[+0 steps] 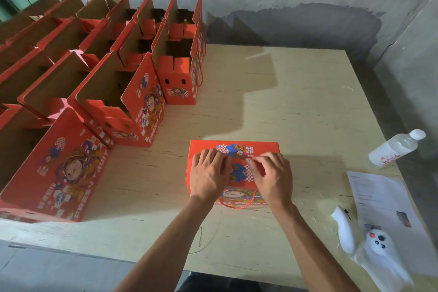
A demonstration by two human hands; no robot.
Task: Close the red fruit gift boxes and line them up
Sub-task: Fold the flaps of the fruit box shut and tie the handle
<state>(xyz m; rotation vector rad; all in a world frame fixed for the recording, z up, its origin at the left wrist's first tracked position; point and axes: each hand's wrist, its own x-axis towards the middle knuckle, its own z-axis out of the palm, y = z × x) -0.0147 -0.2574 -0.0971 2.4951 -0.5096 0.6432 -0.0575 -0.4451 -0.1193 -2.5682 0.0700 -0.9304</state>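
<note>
A red fruit gift box (263,147) stands in the middle of the table, its top flaps folded down and a red cord handle (237,205) hanging on its near face. My left hand (208,174) presses flat on the left half of the top. My right hand (272,176) rests on the right half with its fingers bent and the fingertips at the centre seam. Several open red boxes (132,99) with raised flaps stand in rows on the left side of the table.
The plywood table (296,102) meets a concrete wall behind and to the right. A plastic bottle (395,148) lies at the right edge, with a printed sheet (379,197) and a white controller (348,230) nearer me.
</note>
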